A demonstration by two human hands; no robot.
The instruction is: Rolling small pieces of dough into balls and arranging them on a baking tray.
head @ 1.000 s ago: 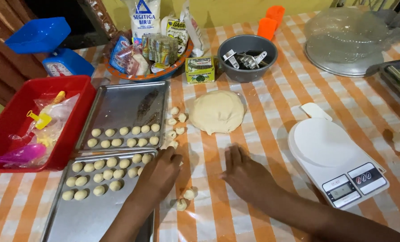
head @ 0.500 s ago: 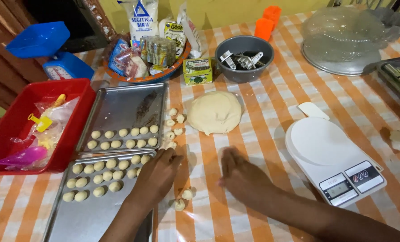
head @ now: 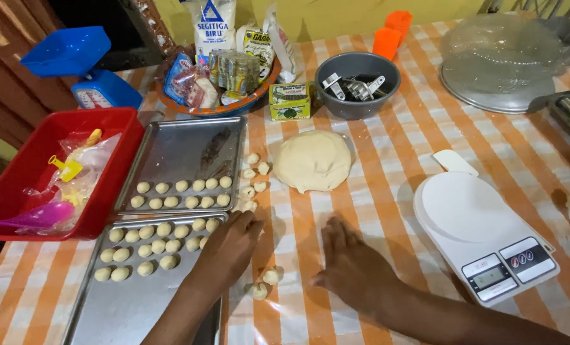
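Change: since a second ago both hands sit in much the same place; the left hand has edged slightly towards the top corner of the near tray, and the view has shifted a little.
Left hand (head: 231, 246): palm down, fingers loosely together, lying across the right edge of the near baking tray (head: 112, 313); its fingertips are just beside the last dough balls on that tray (head: 151, 246). It seems to grip nothing, though the palm hides what is under it.
Right hand (head: 352, 262): flat on the checked tablecloth (head: 374, 166), fingers spread, holding nothing.
Loose balls: two small dough balls (head: 264, 283) lie on the cloth between the hands, near the left wrist.
Dough lump (head: 312, 160): further back, well apart from both hands, with a short column of balls (head: 254, 179) just to its left.
Far tray (head: 183, 163): two rows of balls along its near edge.
Kitchen scale (head: 483, 236): white, to the right of the right hand.
Red basket (head: 42, 169): left of the trays.
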